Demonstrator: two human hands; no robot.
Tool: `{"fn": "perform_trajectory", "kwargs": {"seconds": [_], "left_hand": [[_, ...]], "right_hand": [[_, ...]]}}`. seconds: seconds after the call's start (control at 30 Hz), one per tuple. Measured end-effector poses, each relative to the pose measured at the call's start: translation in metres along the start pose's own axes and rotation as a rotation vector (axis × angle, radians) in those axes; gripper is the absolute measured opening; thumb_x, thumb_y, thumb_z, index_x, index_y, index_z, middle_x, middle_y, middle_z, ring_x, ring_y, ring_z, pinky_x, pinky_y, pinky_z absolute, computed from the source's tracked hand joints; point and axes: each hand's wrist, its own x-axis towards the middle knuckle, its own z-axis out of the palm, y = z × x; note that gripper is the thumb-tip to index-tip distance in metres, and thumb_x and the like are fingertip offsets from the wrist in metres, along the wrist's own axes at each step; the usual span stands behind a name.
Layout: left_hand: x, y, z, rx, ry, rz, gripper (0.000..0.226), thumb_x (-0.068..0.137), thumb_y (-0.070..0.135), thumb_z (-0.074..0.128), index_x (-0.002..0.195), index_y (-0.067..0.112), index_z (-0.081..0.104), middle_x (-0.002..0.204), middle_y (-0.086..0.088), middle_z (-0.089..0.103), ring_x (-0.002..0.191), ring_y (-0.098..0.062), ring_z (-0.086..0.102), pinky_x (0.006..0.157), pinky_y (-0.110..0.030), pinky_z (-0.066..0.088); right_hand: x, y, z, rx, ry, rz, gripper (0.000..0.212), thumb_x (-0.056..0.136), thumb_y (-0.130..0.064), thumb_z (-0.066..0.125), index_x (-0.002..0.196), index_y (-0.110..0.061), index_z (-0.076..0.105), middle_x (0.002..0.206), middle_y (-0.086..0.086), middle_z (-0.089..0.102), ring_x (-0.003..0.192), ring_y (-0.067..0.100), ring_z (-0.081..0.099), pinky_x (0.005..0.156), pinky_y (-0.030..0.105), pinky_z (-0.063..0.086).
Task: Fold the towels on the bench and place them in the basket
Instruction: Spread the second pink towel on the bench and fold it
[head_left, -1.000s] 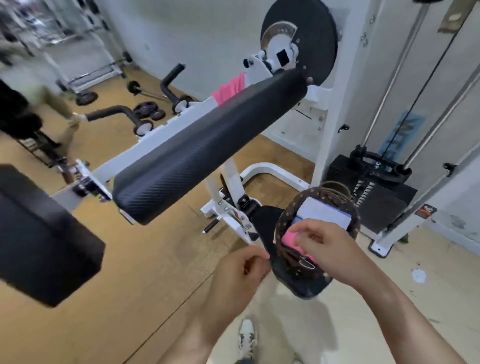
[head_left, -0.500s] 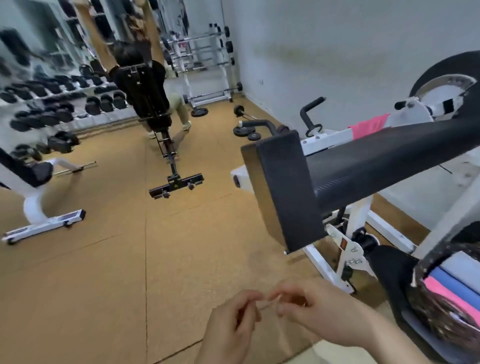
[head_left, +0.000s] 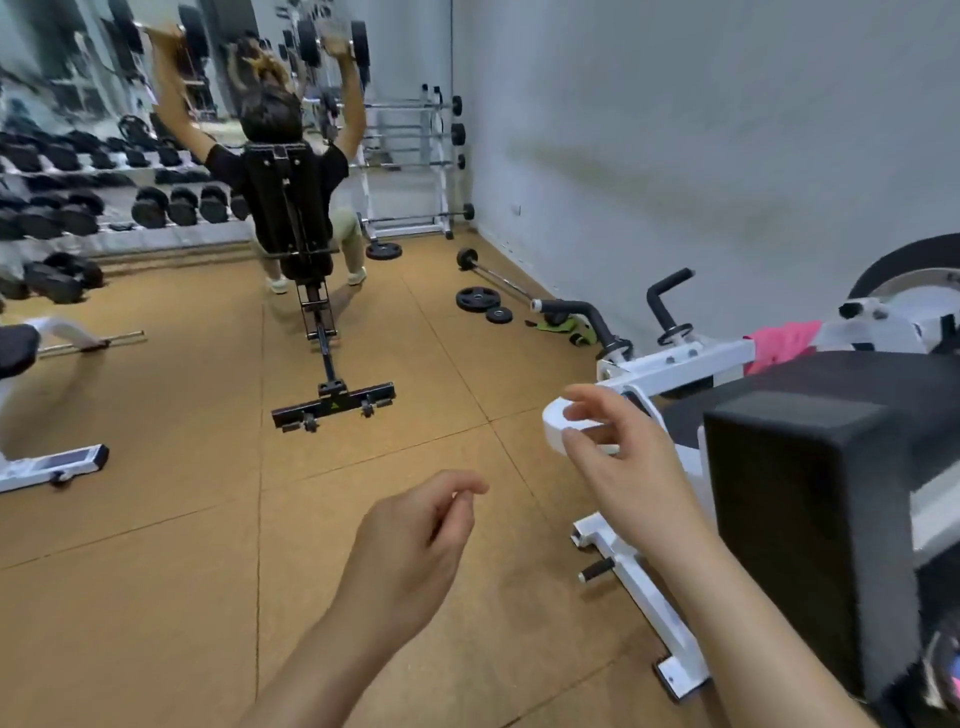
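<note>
Fingers (head_left: 460, 487) loose on left hand (head_left: 410, 551), right hand (head_left: 623, 467); pink towel (head_left: 779, 345) partly behind bench (head_left: 810, 519)

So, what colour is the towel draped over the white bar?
The towel is bright pink; the head view, the only one, shows it.

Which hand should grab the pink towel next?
Probably the right hand: it is empty, raised, and nearer the pink towel draped on the white frame. The left hand, also empty, sits lower and farther off.
</note>
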Motion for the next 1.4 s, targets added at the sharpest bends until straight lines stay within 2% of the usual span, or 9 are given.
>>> {"fn": "perform_trajectory", "kwargs": {"seconds": [0.13,0.27,0.5,0.63,0.73,0.9,1.03,1.2,1.4], "left_hand": [[0.077,-0.009,0.003,0.056,-0.097,0.076,0.021,0.098,0.02,0.05,0.1,0.034,0.067,0.059,0.002,0.055,0.05,-0.007,0.045,0.049,-0.019,0.032],[0.166,-0.025,0.022,0.229,-0.139,0.192,0.024,0.098,0.017,0.05,0.105,0.03,0.068,0.069,0.017,0.06,0.062,0.002,0.052,0.056,-0.011,0.035],[0.311,-0.065,0.073,0.385,-0.328,0.336,0.036,0.092,0.003,0.047,0.106,0.032,0.064,0.095,0.015,0.049,0.084,-0.004,0.048,0.067,-0.016,0.04],[0.383,-0.083,0.113,0.409,-0.501,0.409,0.04,0.091,0.007,0.046,0.117,0.033,0.061,0.114,0.016,0.052,0.11,-0.006,0.046,0.085,-0.016,0.036],[0.439,-0.091,0.148,0.395,-0.626,0.486,0.043,0.093,0.012,0.043,0.128,0.034,0.055,0.126,0.017,0.05,0.119,-0.006,0.042,0.092,-0.016,0.034],[0.536,-0.106,0.205,0.352,-0.853,0.635,0.042,0.094,0.021,0.043,0.132,0.038,0.047,0.126,0.016,0.054,0.115,-0.009,0.048,0.09,-0.029,0.046],[0.615,-0.119,0.249,0.324,-0.994,0.768,0.032,0.094,0.015,0.041,0.119,0.03,0.054,0.112,0.008,0.06,0.102,-0.016,0.055,0.083,-0.037,0.05],[0.681,-0.118,0.299,0.338,-1.045,0.899,0.036,0.095,0.013,0.041,0.127,0.023,0.056,0.125,0.005,0.059,0.114,-0.018,0.052,0.092,-0.033,0.046],[0.724,-0.076,0.388,0.232,-1.136,0.974,0.034,0.098,0.017,0.048,0.128,0.026,0.06,0.12,0.003,0.063,0.108,-0.015,0.058,0.089,-0.026,0.05]], "right_hand": [[0.063,0.016,0.018,-0.02,0.151,0.08,0.034,0.088,-0.021,0.056,0.116,-0.04,0.055,0.107,-0.021,0.055,0.092,-0.002,0.056,0.074,0.025,0.049],[0.136,0.055,0.04,0.026,0.257,0.158,0.038,0.086,-0.021,0.056,0.118,-0.042,0.052,0.11,-0.02,0.052,0.095,-0.003,0.054,0.077,0.025,0.044],[0.225,0.132,0.045,0.626,0.521,0.65,0.047,0.09,-0.007,0.051,0.129,-0.033,0.048,0.125,0.0,0.049,0.108,0.018,0.055,0.08,0.032,0.05],[0.257,0.163,0.038,0.591,0.672,0.711,0.053,0.09,-0.01,0.054,0.134,-0.037,0.042,0.139,0.001,0.043,0.12,0.019,0.049,0.102,0.044,0.045],[0.289,0.186,0.025,0.567,0.719,0.713,0.057,0.091,-0.016,0.057,0.137,-0.042,0.037,0.146,-0.002,0.038,0.128,0.018,0.043,0.101,0.04,0.043],[0.346,0.237,0.006,0.41,0.766,0.801,0.063,0.092,-0.029,0.058,0.143,-0.046,0.025,0.151,-0.002,0.035,0.132,0.022,0.041,0.108,0.05,0.037],[0.389,0.261,-0.007,0.333,0.87,0.908,0.063,0.093,-0.037,0.06,0.143,-0.044,0.021,0.145,-0.004,0.038,0.103,0.012,0.045,0.093,0.041,0.041],[0.418,0.27,-0.034,0.228,0.931,0.992,0.078,0.091,-0.036,0.062,0.15,-0.041,0.01,0.158,-0.003,0.021,0.141,0.025,0.028,0.11,0.046,0.03],[0.45,0.302,-0.083,0.107,0.906,1.05,0.068,0.096,-0.031,0.056,0.151,-0.033,0.016,0.157,-0.003,0.025,0.14,0.024,0.034,0.108,0.041,0.035]]}}
